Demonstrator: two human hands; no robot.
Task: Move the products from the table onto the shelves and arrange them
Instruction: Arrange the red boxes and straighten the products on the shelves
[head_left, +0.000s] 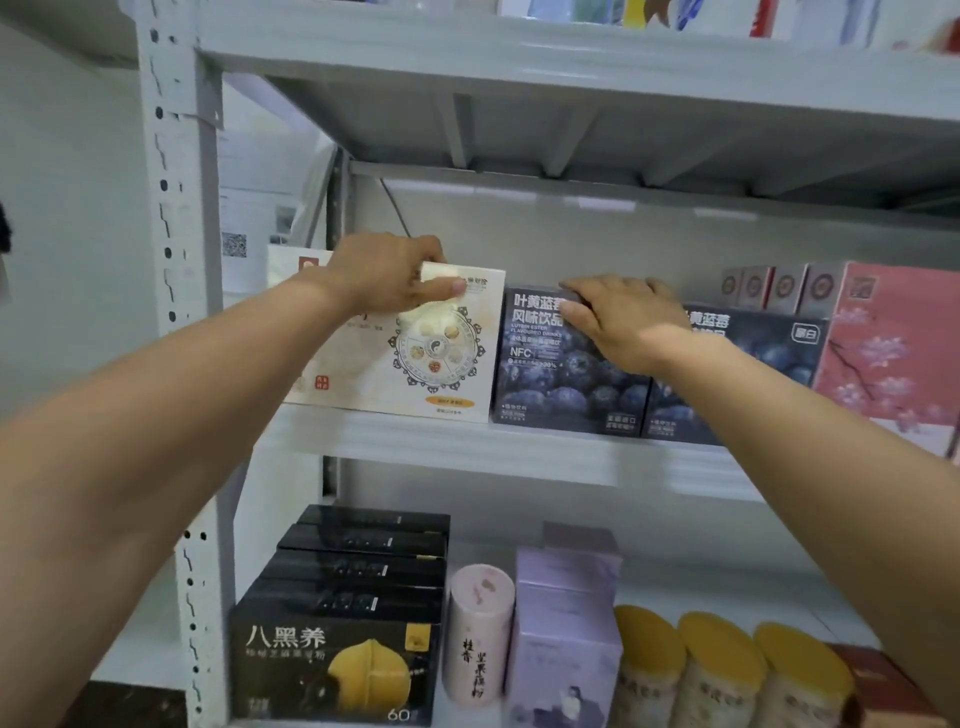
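A cream box with a round emblem (415, 364) stands upright at the left end of the middle shelf (467, 447). My left hand (389, 275) grips its top edge, thumb on the front face. Beside it to the right stands a dark blueberry drink box (540, 379). My right hand (623, 317) lies over that box's top right corner, fingers on the top and thumb on the front. A second blueberry box (753, 364) stands behind my right wrist, partly hidden.
A pink blossom box (893, 348) and small pinkish boxes (779, 288) fill the shelf's right side. The lower shelf holds black boxes (337, 665), a pink cylinder (478, 639), lilac boxes (566, 654) and yellow-lidded jars (722, 670). A grey upright post (171, 208) stands at left.
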